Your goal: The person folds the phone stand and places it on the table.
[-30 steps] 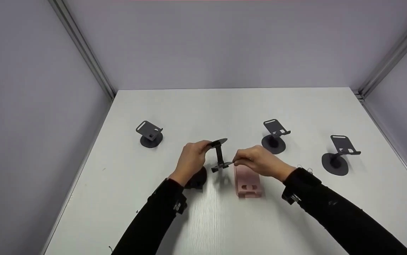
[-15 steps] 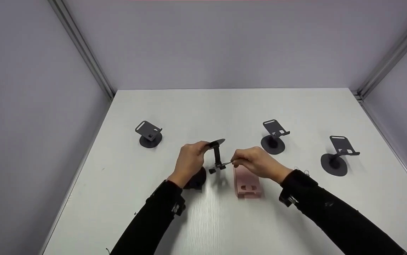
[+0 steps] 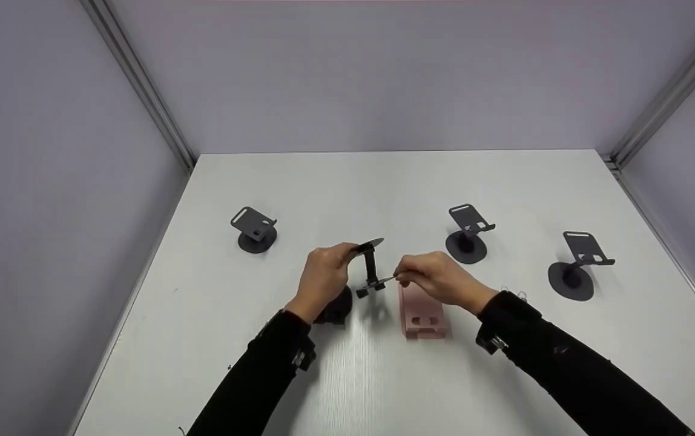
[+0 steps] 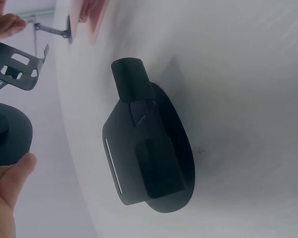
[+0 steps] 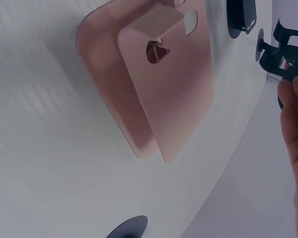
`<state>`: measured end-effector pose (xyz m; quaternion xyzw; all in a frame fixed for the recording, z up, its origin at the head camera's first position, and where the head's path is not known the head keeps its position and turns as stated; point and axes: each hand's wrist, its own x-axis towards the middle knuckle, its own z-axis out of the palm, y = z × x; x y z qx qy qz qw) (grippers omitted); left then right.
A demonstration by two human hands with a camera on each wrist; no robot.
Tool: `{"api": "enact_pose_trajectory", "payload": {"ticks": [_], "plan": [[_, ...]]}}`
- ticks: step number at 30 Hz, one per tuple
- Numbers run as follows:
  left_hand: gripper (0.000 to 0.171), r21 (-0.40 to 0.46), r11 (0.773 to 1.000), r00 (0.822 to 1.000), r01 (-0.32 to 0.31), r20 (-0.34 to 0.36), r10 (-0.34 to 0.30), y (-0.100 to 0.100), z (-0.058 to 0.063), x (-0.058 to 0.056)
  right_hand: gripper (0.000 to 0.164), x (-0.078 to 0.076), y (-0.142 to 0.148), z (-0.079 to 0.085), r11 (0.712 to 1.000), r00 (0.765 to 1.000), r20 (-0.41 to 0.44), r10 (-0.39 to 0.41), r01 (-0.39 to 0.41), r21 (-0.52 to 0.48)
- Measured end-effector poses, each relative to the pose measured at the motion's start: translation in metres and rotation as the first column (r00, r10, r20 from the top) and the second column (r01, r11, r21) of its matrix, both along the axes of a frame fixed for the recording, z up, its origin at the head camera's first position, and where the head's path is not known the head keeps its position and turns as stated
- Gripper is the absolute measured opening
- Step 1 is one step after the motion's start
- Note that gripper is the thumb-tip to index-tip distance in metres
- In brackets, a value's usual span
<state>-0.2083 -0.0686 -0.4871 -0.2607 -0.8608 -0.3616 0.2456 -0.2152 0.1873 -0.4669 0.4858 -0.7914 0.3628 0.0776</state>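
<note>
hands: 2 | held stand: 1 | pink stand: 1 | other stands: 4

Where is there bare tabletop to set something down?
Back: between the far-left stand and the rear stand beyond the right hand. Left: between the left sleeve and left table edge. Front: between left sleeve and right sleeve, nearer than the pink stand. Crowded: the middle, where left hand and right hand pinch the held stand, near pink stand and folded dark stand.

A white table supports a folded pink stand, a folded black stand and three raised dark-grey stands.
</note>
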Motion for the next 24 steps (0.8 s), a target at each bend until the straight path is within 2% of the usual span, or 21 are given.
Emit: {"api": "enact_pose_trajectory", "payload": {"ticks": [13, 19, 24], "plan": [[0.01, -0.045, 0.999, 0.999, 0.013, -0.049, -0.015, 0.004, -0.001, 0.003, 0.005, -0.004, 0.0, 0.001, 0.999, 0.995, 0.096, -0.036, 0.035, 0.004], [0.011, -0.101, 0.995, 0.998, 0.026, -0.047, -0.031, 0.008, 0.001, 0.007, 0.006, -0.007, 0.002, 0.0, 0.997, 0.981, 0.181, -0.074, 0.071, 0.02], [0.01, -0.124, 0.992, 0.996, 0.033, -0.073, -0.042, 0.011, 0.002, 0.009, 0.007, -0.008, 0.002, 0.0, 0.995, 0.968, 0.23, -0.103, 0.099, 0.031]]}}
